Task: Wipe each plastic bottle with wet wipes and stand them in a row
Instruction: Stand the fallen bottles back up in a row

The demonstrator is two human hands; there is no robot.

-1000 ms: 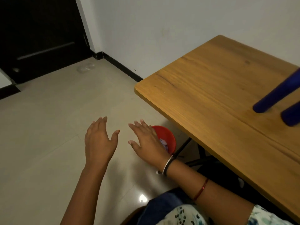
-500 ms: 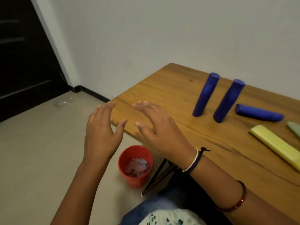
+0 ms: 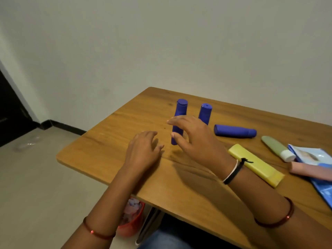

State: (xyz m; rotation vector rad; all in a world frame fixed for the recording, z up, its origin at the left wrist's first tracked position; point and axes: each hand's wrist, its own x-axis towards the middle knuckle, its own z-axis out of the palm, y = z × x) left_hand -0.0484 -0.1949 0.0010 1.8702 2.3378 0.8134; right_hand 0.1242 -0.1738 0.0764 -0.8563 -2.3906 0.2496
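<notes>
Two blue bottles stand upright on the wooden table (image 3: 100,155), one (image 3: 179,112) left of the other (image 3: 205,112). A third blue bottle (image 3: 235,130) lies on its side to their right. A yellow bottle (image 3: 258,166), a green bottle with a white cap (image 3: 276,147) and a pink bottle (image 3: 309,171) also lie flat. The wet wipes pack (image 3: 316,159) is at the right edge. My left hand (image 3: 143,153) hovers over the table, fingers relaxed, holding nothing. My right hand (image 3: 195,141) is spread in front of the standing bottles, empty.
A red bin (image 3: 131,225) with crumpled used wipes stands on the floor under the table's near-left edge. A pale wall runs behind the table. A dark door (image 3: 9,112) is at far left.
Both hands have risen from above the floor bin to over the table, and my view has swung right, bringing the bottles and wipes pack into sight.
</notes>
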